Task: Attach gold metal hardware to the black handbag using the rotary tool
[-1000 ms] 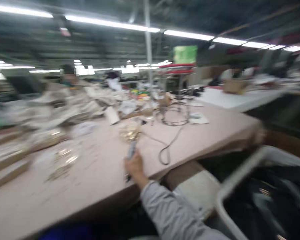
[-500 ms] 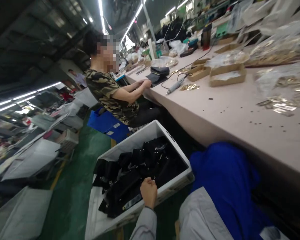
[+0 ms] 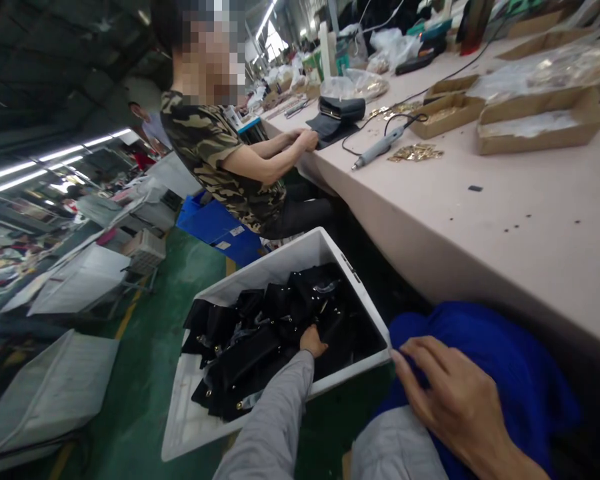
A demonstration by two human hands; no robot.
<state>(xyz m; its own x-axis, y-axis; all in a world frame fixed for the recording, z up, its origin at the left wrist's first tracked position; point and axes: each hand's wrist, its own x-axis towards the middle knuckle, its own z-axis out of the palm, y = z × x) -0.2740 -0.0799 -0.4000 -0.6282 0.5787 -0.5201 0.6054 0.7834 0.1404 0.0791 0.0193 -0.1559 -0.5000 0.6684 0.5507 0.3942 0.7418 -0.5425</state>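
My left hand point(image 3: 313, 341) reaches into a white plastic crate point(image 3: 357, 368), in among black pouch-like pieces point(image 3: 250, 360) with small gold-coloured metal fittings. Its fingertips are hidden by those dark pieces, so its grip does not show. Nearer to me, my right hand point(image 3: 455, 393) is above my lap with fingers loosely bent and apart, nothing visible in it. Its fingertips overlap the crate's near right corner in view; whether they touch it I cannot tell.
A seated person in a camouflage shirt point(image 3: 205, 150) handles a black piece point(image 3: 337, 123) at the long table point(image 3: 430, 193). On it lie a grey corded hand tool point(image 3: 380, 148), gold metal parts point(image 3: 416, 153) and cardboard boxes point(image 3: 540, 133). A blue bin point(image 3: 220, 230) stands behind the crate.
My left hand has moved forward and down from the crate's near edge into the black pieces. My right hand has come into view at the right. The view has shifted closer to the seated person.
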